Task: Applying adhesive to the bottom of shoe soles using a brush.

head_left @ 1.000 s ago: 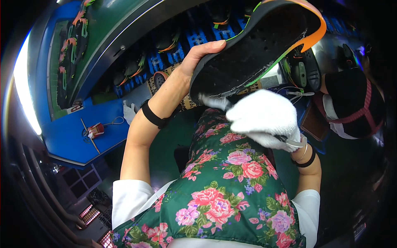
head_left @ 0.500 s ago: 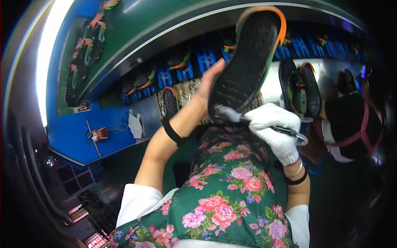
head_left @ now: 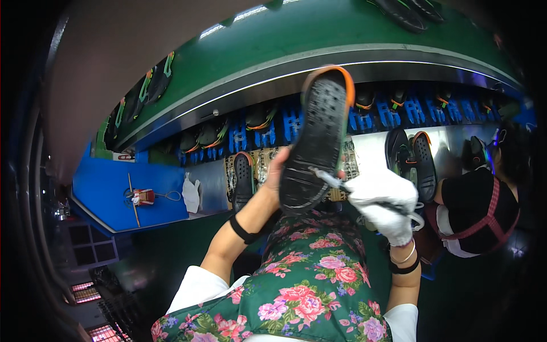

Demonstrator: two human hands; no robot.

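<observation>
A black shoe sole (head_left: pixel 319 122) with an orange and green rim is held up in front of me, its hollow inner side facing me. My bare left hand (head_left: pixel 276 171) is closed round it from the left and behind; a fingertip shows at its right edge. In my white-gloved right hand (head_left: pixel 384 199) is a slim brush (head_left: pixel 330 179), its pale tip against the lower part of the sole. A thin tube loops out beside the glove. Wet-looking streaks lie near the tip.
Another sole (head_left: pixel 244 174) lies on the bench left of my hand, and more soles (head_left: pixel 424 165) lie to the right. Behind runs a row of blue racks (head_left: pixel 236 137) under a green conveyor belt (head_left: pixel 273 34). A white glove (head_left: pixel 191 194) lies beside a blue table (head_left: pixel 102 188). A co-worker (head_left: pixel 473 205) is at right.
My view has shifted, bringing more of the green belt into sight. The brush tip has moved from near the sole's lower end up toward its middle. Both hands keep their holds.
</observation>
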